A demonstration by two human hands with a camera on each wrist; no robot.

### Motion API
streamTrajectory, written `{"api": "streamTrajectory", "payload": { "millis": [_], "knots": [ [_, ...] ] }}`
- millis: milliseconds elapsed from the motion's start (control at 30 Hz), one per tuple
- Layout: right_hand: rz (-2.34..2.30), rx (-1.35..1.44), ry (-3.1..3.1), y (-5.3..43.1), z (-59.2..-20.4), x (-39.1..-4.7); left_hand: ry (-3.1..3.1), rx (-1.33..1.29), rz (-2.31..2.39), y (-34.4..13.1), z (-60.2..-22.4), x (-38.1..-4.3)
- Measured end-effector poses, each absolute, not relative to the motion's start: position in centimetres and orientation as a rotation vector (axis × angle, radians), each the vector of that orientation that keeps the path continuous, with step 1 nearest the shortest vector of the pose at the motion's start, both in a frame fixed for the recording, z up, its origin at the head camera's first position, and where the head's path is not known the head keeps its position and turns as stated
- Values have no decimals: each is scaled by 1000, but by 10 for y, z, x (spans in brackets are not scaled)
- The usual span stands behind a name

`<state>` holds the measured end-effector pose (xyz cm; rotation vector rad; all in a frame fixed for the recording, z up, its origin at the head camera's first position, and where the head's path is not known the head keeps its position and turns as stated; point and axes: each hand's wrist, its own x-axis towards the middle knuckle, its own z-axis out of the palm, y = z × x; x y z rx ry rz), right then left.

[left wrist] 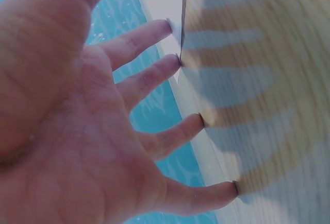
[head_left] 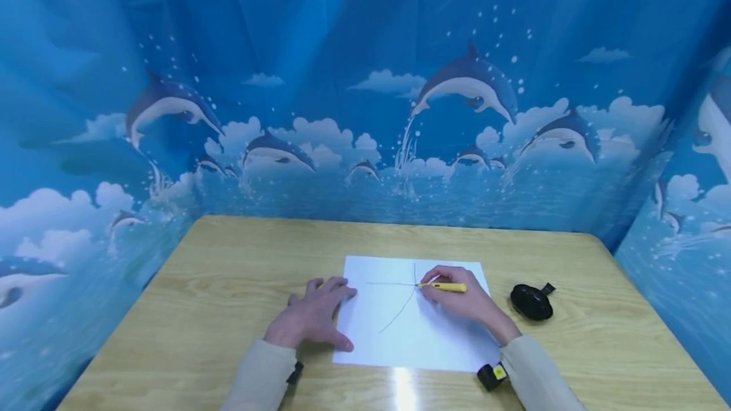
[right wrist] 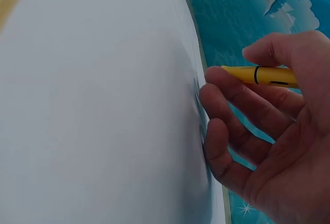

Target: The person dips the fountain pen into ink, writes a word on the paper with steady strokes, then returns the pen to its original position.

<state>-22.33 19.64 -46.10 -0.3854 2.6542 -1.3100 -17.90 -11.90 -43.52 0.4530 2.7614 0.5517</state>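
A white sheet of paper point(head_left: 388, 347) lies on the table, with a few thin dark lines drawn across its upper middle. In my right hand point(head_left: 459, 300) I hold a yellow pen point(head_left: 448, 287) between thumb and fingers. Its tip is at the spot where the lines meet. The right wrist view shows the yellow barrel point(right wrist: 276, 76) resting against the index finger, while the other fingers lie near the paper. My left hand point(head_left: 313, 317) spreads its fingers at the paper's left edge. In the left wrist view, some fingertips point(left wrist: 172, 62) touch the sheet's edge and others rest on the wood.
A small black rounded object with a short tab point(head_left: 532, 302) lies right of the paper. The light wooden table point(head_left: 228, 284) reaches back to a blue curtain point(head_left: 365, 68) printed with dolphins. Black wrist devices point(head_left: 491, 375) are near both cuffs.
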Motion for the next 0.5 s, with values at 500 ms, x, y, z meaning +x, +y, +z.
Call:
{"api": "streamTrajectory", "payload": {
  "millis": [500],
  "knots": [
    [-1295, -281, 2670, 192, -462, -222, 2746, 438, 546, -118, -434, -179]
  ]
}}
